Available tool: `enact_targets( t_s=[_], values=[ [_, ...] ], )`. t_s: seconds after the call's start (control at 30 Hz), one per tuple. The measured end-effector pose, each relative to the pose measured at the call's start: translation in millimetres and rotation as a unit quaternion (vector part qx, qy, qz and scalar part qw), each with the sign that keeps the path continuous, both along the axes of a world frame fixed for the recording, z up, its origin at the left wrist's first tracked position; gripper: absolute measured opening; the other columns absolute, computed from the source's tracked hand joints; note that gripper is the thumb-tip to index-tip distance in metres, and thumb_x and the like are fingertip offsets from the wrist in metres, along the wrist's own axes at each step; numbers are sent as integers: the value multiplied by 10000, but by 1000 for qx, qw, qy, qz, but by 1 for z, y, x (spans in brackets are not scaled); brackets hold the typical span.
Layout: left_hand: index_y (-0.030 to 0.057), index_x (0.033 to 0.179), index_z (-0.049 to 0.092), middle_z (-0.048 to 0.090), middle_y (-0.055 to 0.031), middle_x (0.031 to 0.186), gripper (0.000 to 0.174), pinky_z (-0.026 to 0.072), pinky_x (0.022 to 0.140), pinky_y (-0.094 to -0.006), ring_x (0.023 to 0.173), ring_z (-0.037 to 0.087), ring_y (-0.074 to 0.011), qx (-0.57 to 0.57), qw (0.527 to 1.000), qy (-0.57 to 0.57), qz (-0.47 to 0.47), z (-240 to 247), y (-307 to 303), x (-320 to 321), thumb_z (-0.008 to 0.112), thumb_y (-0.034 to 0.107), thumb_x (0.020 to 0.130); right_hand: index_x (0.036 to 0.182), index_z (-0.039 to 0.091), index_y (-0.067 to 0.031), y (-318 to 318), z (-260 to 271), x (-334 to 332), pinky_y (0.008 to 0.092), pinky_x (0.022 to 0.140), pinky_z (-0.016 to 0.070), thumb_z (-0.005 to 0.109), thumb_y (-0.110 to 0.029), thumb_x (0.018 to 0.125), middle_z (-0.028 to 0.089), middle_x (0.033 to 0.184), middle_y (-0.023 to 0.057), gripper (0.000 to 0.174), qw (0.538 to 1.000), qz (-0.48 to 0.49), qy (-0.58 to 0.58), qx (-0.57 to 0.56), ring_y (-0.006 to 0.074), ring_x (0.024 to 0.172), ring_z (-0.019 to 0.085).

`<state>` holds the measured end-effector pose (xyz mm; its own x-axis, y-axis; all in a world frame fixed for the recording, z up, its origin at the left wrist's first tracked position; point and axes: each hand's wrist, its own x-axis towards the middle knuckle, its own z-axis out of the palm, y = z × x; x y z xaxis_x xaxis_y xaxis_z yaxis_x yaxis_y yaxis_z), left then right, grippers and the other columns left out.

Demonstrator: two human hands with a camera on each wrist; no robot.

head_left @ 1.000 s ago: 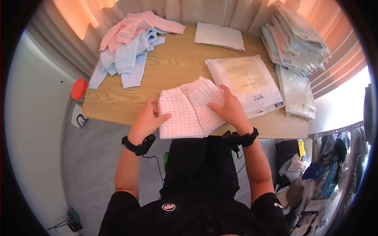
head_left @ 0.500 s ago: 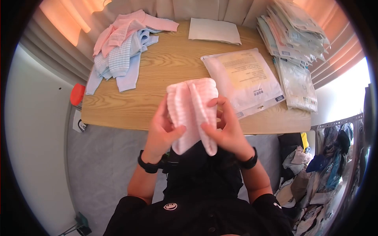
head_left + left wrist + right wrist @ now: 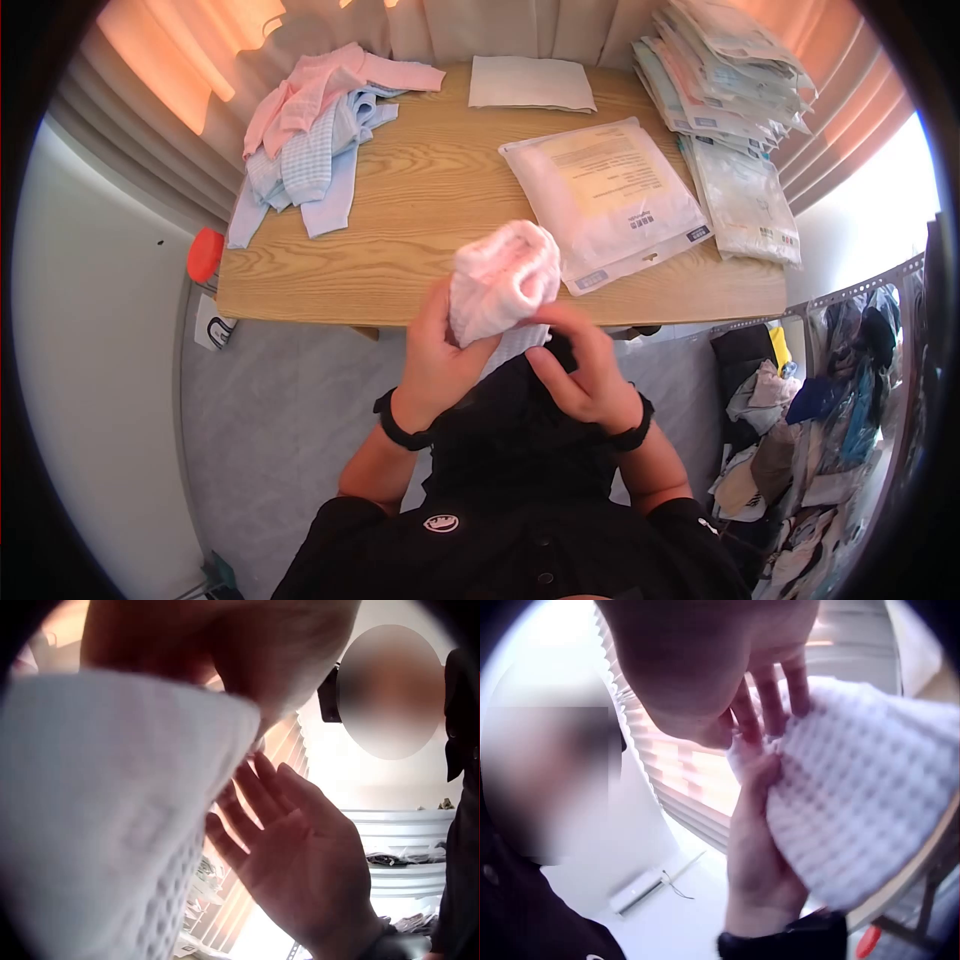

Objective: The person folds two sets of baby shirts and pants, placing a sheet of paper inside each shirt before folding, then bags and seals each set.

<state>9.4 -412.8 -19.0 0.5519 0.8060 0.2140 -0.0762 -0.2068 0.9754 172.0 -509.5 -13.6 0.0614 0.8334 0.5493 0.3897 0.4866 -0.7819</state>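
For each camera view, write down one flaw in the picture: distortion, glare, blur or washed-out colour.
Head view: the fisheye lens bows the table edge, with a dark ring around the picture. Left wrist view: the pink cloth is too close, out of focus; bright backlight behind the right hand. Right wrist view: window glare bleaches the cloth almost white beside the left hand.

Bare tabletop (image 3: 430,200) centre free — clothes pile (image 3: 300,130) left, packet stack (image 3: 730,90) right.
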Motion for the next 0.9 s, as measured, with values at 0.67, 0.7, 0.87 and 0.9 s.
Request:
enact_targets(
  t_s=[0.67, 0.7, 0.87, 0.9],
  values=[
    [1, 1069, 585, 681, -90, 1044, 387, 491, 838, -299, 949, 632, -153, -122, 923, 256, -259, -23, 0, 1, 769, 250, 837, 889, 564, -50, -49, -32, 52, 233, 720, 428, 530, -231, 1014, 552, 814, -57, 222, 917, -185, 258, -243, 47, 786, 503],
    [-1, 1139, 565, 675, -98, 1100, 418, 491, 881, -300, 1003, 634, -165, -227, 918, 196, -260, -32, 6, -1, 760, 224, 846, 901, 552, -60, -51, -30, 49, 227, 716, 424, 526, -244, 1018, 543, 821, -60, 219, 895, -183, 342, -221, 43, 779, 494],
    [-30, 1407, 379, 553, -160, 1327, 596, 468, 995, -353, 1173, 580, -196, -452, 864, -83, -205, -52, 4, 3, 629, 222, 929, 1007, 473, -96, -54, -46, 33, 205, 755, 407, 530, -255, 1023, 519, 951, -39, 169, 829, -205, 508, -115, 28, 861, 462],
    [-32, 1419, 365, 526, -168, 1356, 608, 448, 1017, -375, 1208, 554, -214, -472, 850, -106, -209, -52, 4, 4, 608, 248, 937, 1021, 468, -95, -55, -52, 29, 205, 764, 407, 533, -244, 1021, 520, 974, -33, 162, 833, -219, 499, -95, 28, 880, 459]
  ],
)
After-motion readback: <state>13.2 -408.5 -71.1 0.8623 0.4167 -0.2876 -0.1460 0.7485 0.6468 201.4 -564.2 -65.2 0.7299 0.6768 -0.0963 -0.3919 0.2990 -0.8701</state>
